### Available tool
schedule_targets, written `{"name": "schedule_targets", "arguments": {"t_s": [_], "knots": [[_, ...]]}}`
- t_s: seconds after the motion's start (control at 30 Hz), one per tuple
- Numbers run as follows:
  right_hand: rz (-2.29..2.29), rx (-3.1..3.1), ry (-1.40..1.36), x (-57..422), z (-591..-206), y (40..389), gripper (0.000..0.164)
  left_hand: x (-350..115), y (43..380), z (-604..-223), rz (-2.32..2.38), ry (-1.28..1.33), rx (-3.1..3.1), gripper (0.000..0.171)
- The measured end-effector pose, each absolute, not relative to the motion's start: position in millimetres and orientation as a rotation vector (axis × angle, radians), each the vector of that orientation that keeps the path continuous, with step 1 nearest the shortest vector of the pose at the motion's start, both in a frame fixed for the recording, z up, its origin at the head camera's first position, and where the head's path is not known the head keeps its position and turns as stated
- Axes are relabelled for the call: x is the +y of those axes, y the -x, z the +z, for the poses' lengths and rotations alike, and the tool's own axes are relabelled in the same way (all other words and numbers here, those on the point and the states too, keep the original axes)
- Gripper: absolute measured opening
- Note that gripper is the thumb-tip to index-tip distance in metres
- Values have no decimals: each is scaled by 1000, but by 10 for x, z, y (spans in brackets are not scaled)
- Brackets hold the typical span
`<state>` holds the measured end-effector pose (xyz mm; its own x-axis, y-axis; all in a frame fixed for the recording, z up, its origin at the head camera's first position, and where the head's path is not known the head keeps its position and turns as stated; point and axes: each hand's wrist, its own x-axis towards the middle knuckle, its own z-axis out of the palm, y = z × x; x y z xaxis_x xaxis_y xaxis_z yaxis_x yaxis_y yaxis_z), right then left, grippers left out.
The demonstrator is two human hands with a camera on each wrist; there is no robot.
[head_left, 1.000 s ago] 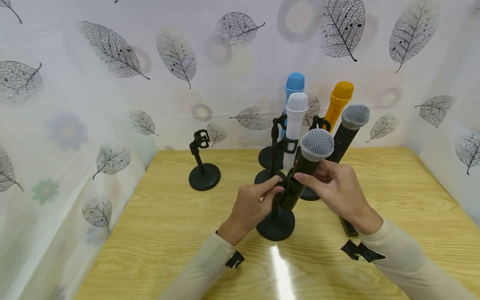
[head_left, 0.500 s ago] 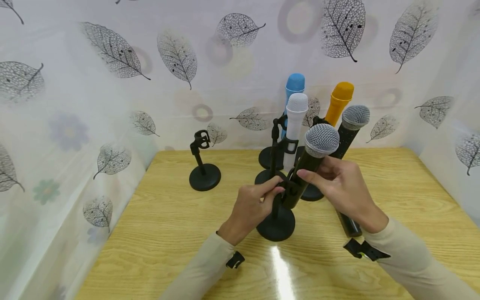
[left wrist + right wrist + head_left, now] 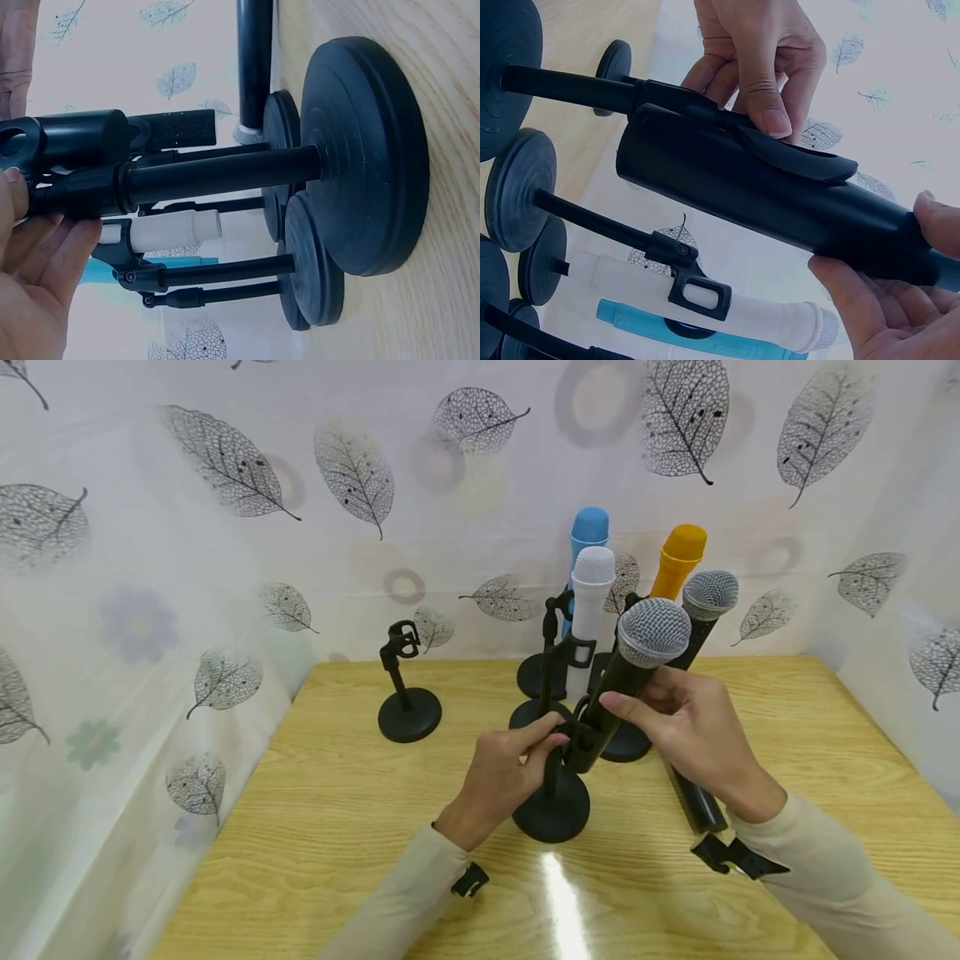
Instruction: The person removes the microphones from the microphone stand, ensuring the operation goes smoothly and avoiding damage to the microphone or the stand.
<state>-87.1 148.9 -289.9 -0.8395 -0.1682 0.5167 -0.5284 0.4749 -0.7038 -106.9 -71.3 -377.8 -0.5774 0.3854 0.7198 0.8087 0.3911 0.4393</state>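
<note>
My left hand [image 3: 498, 772] pinches the neck of a black desktop microphone stand [image 3: 551, 814], just below its clip. A black microphone [image 3: 618, 702] with a silver mesh head leans up and to the right, its lower part in that clip [image 3: 802, 159]. Around its body my right hand [image 3: 701, 735] curls, thumb in front, below the mesh head. In the right wrist view the clip's curved arm lies along the microphone's side. Close behind stands a white microphone [image 3: 591, 597] in its own stand.
Further back are a blue microphone [image 3: 590, 527], an orange one [image 3: 681, 560] and a speckled black one [image 3: 711, 593], upright or leaning. Another black microphone [image 3: 701, 806] lies on the table below my right hand. A stand with a bare clip [image 3: 408, 714] is at left.
My right hand has moved slightly up and right, bringing the black microphone with it; its lower end has risen a little at the clip. My left hand and the stand have stayed put.
</note>
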Motion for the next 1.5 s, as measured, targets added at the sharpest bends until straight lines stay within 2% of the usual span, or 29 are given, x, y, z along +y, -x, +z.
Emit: {"name": "schedule_targets", "arguments": {"t_s": [1.5], "knots": [[1329,-2297,-539,1577,-2654,864,10,-733,1079,-3780,-1057,1026,-2150,11]]}}
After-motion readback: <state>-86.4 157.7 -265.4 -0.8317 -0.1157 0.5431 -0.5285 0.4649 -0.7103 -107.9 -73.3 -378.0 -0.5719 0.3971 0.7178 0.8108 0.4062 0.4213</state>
